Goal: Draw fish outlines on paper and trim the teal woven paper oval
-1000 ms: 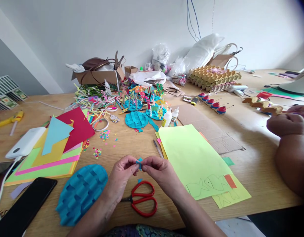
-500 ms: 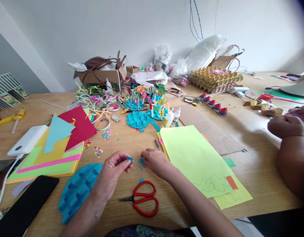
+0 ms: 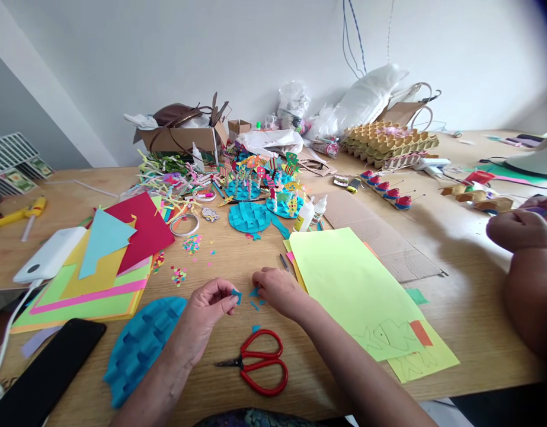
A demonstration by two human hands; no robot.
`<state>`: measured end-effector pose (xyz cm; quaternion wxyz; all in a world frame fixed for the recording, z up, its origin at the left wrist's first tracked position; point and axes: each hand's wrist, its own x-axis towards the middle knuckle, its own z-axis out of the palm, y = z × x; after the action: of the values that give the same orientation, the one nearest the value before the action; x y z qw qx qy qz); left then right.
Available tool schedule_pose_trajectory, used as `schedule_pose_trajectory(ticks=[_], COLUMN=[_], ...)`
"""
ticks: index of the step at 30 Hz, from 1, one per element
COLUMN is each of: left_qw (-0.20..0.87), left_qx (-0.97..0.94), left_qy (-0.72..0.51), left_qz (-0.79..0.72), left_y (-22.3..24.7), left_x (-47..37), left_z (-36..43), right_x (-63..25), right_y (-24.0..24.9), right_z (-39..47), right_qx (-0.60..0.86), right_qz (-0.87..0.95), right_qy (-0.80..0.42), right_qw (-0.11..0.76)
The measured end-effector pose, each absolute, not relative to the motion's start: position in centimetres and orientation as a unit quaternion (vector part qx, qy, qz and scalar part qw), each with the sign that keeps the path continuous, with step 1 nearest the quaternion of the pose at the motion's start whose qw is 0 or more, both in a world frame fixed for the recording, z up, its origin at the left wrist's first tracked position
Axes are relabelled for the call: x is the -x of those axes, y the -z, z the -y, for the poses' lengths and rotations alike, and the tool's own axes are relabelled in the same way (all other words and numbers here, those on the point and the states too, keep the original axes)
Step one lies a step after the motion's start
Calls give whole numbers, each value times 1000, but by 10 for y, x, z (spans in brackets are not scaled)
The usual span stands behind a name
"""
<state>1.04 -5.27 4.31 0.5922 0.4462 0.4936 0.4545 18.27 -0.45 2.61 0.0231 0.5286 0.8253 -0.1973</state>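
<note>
My left hand [image 3: 211, 303] pinches a small blue paper piece [image 3: 236, 295] between thumb and fingers. Just right of it, my right hand [image 3: 273, 287] rests low at the table with bent fingers over small blue scraps [image 3: 254, 305]; what its fingertips hold, if anything, is hidden. Red-handled scissors [image 3: 262, 362] lie below the hands, blades toward the left. Partly behind my left forearm is a blue paper disc with raised strips [image 3: 144, 338]. A light green sheet [image 3: 344, 279] with a drawn fish lies beside my right forearm.
Coloured papers [image 3: 140, 228], a white power bank [image 3: 48, 255] and a black phone [image 3: 55, 362] are at left. Glue bottles [image 3: 304, 216], blue decorated discs [image 3: 249, 217] and cardboard [image 3: 371, 237] lie farther back. Another person's hand [image 3: 520, 228] is at right.
My left hand has shifted very slightly, and the blue piece in its fingers is turned a little differently. My right hand stays almost in place.
</note>
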Motion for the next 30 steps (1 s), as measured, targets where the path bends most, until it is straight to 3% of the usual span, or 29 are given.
schedule_pose_trajectory(ticks=[7, 20, 30], left_qw=[603, 657, 660], left_qx=[-438, -377, -375], left_qy=[-452, -466, -462], left_qz=[-491, -458, -459], left_y=[-45, -48, -47], left_x=[-12, -25, -27], left_z=[54, 58, 57], right_x=[-183, -181, -177], right_y=[-26, -42, -51], right_z=[6, 38, 49], right_qx=[-532, -500, -468], right_qz=[-808, -645, -621], right_qy=[250, 458, 490], right_qw=[-44, -352, -394])
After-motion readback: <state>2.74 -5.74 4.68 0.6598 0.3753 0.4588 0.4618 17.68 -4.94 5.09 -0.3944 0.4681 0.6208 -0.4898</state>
